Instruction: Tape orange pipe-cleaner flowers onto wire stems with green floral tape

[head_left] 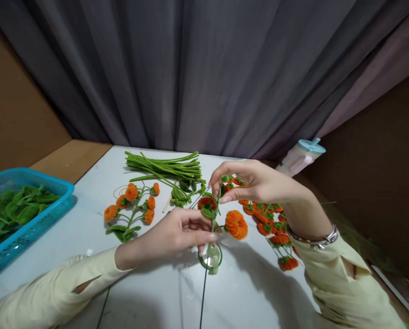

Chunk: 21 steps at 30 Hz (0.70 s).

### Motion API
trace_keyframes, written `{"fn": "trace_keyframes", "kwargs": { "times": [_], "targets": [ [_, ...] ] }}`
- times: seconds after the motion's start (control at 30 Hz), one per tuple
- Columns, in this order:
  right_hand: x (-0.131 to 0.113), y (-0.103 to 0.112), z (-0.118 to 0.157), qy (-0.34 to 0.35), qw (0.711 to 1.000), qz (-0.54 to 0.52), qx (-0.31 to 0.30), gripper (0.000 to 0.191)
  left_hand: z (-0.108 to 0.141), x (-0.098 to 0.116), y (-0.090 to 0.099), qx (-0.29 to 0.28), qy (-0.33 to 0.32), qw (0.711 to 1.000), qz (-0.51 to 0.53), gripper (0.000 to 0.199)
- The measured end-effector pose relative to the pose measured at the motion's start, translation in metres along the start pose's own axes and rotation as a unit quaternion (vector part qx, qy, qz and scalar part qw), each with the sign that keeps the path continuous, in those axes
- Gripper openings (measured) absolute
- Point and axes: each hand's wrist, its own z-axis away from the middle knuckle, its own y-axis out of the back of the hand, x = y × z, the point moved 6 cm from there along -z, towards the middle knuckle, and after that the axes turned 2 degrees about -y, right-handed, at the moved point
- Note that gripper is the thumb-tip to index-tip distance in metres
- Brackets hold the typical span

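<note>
My left hand (191, 230) pinched on fuzzy green stem (213, 221) with round orange blooms, low down; my right hand (245, 180) closed on same stem near top. Hands apart, stem held upright above white marbled counter (259, 297). Thin dark wire (203, 292) runs down below left fingertips. Leafy orange-flowered green spray (135, 211) lies left; bundle of fuzzy green stems (166, 165) beyond. Loose orange blooms (266, 219) right, partly behind right hand. Blue perforated plastic basket (65, 189) holds green leaves (22, 205), far left.
</note>
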Motion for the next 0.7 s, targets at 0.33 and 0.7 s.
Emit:
{"fn": "trace_keyframes", "kwargs": {
  "times": [0.33, 0.7],
  "targets": [
    [-0.003, -0.006, -0.016, -0.048, 0.998, 0.039, -0.002, 0.007, 0.001, 0.006, 0.005, 0.055, -0.013, 0.995, -0.077, 0.028],
    [-0.014, -0.005, -0.018, -0.065, 0.997, 0.040, 0.004, 0.025, 0.005, 0.009, 0.006, 0.065, -0.030, 0.997, -0.037, 0.023]
  ]
}}
